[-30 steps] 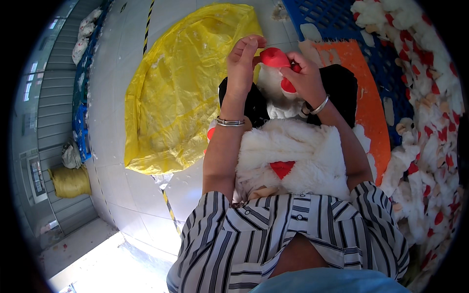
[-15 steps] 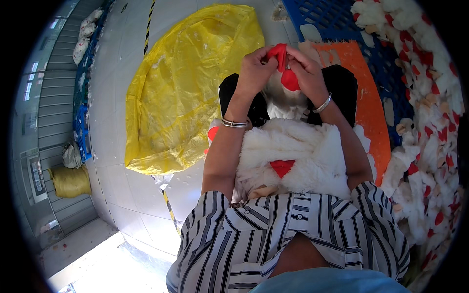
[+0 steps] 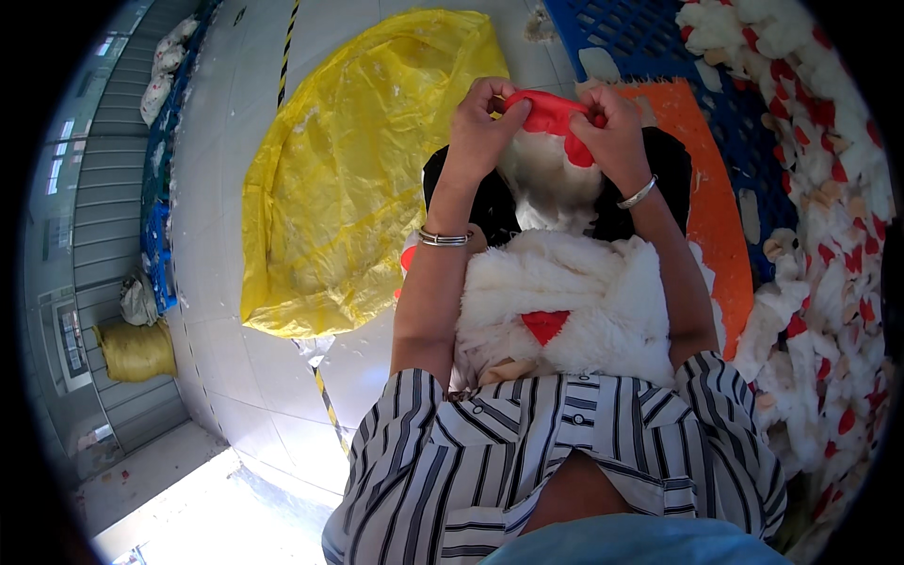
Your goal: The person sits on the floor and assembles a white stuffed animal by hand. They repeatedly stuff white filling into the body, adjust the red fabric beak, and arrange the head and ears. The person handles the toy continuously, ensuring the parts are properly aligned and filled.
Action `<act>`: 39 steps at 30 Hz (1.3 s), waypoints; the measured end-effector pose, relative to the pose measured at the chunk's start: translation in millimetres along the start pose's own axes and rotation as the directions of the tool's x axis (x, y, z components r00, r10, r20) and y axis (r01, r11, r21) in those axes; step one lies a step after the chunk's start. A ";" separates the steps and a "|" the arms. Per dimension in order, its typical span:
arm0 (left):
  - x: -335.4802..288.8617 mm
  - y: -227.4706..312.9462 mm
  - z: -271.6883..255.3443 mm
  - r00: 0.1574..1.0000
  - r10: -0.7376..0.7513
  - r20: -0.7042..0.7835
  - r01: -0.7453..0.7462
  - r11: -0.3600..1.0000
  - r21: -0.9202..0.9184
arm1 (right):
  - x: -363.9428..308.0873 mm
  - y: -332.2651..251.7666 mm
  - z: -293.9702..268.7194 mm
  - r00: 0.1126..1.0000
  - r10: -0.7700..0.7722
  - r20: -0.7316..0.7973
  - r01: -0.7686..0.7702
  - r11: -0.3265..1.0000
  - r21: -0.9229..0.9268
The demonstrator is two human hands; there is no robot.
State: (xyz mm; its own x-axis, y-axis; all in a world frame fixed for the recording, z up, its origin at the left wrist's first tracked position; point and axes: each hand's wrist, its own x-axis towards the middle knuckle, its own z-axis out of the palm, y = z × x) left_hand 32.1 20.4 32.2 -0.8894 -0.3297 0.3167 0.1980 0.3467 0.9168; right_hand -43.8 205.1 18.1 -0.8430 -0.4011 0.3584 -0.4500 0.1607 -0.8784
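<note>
Between my two hands a red fabric piece [image 3: 544,113] is stretched out sideways. My left hand [image 3: 485,118] pinches its left end between thumb and fingers. At the other end my right hand [image 3: 610,130] grips the red cloth, part of which hangs below toward the thumb. Under the hands is a white fluffy thing [image 3: 551,179], partly hidden by them; I cannot make out its whole shape. On my lap lies white plush fur [image 3: 584,273] with a red triangular patch [image 3: 545,327] on it.
Left of me a large yellow plastic sack [image 3: 348,188] is spread on the tiled floor [image 3: 226,320]. To the right are an orange mat [image 3: 720,226], a blue plastic pallet [image 3: 626,38] and a big heap of white and red plush pieces [image 3: 810,311].
My hands have moved apart, and the red fabric, bunched and folded before, is now pulled out wide between them. The right hand has shifted slightly to the right.
</note>
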 end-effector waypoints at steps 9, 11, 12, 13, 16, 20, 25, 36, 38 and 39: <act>43.5 -20.9 -118.6 0.849 -0.228 -0.477 0.110 0.959 -0.263 | 52.0 78.0 -155.9 0.888 0.305 -0.345 -0.066 0.826 0.560; 43.1 -13.0 -114.5 0.826 -0.205 -0.525 0.060 0.958 -0.279 | 52.4 58.5 -153.5 0.901 0.241 -0.362 -0.127 0.942 0.311; 45.0 -9.0 -111.4 0.816 -0.195 -0.545 0.035 0.956 -0.290 | 51.5 42.2 -147.6 0.937 0.201 -0.286 -0.146 0.968 0.203; 47.0 -3.7 -112.4 0.831 -0.187 -0.524 -0.001 0.941 -0.337 | 48.5 29.9 -144.2 0.964 0.178 -0.198 -0.162 0.982 0.093; 64.6 20.8 -126.3 0.901 -0.135 -0.412 -0.060 0.902 -0.428 | 50.8 19.6 -148.0 0.940 0.173 0.293 -0.169 0.985 -0.039; 72.9 71.1 -141.0 0.989 -0.079 -0.125 0.051 0.977 -0.209 | 71.6 -39.5 -146.7 0.674 0.195 0.712 0.114 0.926 -0.361; 98.8 88.7 -103.9 0.949 0.146 -0.279 -0.305 0.643 -0.702 | 123.7 63.8 -247.8 0.972 -0.216 -0.093 0.224 0.972 0.076; 38.1 28.1 15.6 0.904 -0.428 -0.007 0.417 0.885 -0.208 | -59.8 -55.5 3.8 0.593 0.308 0.744 -0.389 0.918 -0.070; 39.0 -8.6 2.3 0.888 -0.459 -0.014 0.422 0.829 -0.366 | -55.4 -74.4 -13.5 0.549 0.250 0.798 -0.405 0.914 -0.008; 42.8 -11.0 2.8 0.887 -0.461 -0.030 0.428 0.844 -0.322 | -55.6 -76.2 -18.8 0.530 0.226 0.817 -0.413 0.911 0.016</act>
State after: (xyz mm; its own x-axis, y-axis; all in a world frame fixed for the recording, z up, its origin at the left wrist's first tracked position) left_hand -9.3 5.0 35.0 -0.8677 -0.4785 -0.1348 -0.0811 -0.1312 0.9880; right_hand 31.8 232.1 71.0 -0.3073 -0.9134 -0.2668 -0.0569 0.2975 -0.9530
